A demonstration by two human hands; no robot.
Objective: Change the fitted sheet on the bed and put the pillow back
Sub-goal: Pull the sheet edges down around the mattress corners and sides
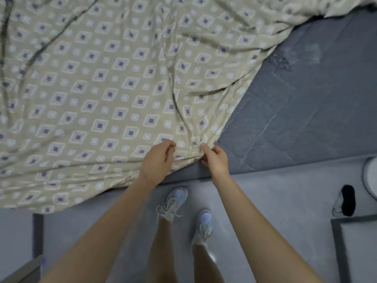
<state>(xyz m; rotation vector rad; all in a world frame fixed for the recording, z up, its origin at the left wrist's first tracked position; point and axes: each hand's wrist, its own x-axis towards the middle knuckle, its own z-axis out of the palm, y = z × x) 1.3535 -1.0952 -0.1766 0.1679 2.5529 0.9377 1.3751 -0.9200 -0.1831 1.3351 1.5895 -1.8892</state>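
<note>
Both hands meet at the near edge of the bed. The right hand [216, 160] grasps a bunched corner of the patterned fitted sheet [98, 88]. The left hand [157, 159], just beside it toward 9 o'clock, hovers with curled fingers over the cloth; whether it pinches any fabric cannot be told. The sheet lies loose and wrinkled across the bed from 9 to 12 o'clock, its edge running diagonally toward 1 o'clock and leaving the grey mattress [306, 111] bare from 1 to 3 o'clock. By this showing the change is midway at best: no corner looks tucked, the cloth is not yet pulled taut, and the pillow, out of view, has not been put back. The person's shoes [177, 198] stand on the floor at 6 o'clock.
</note>
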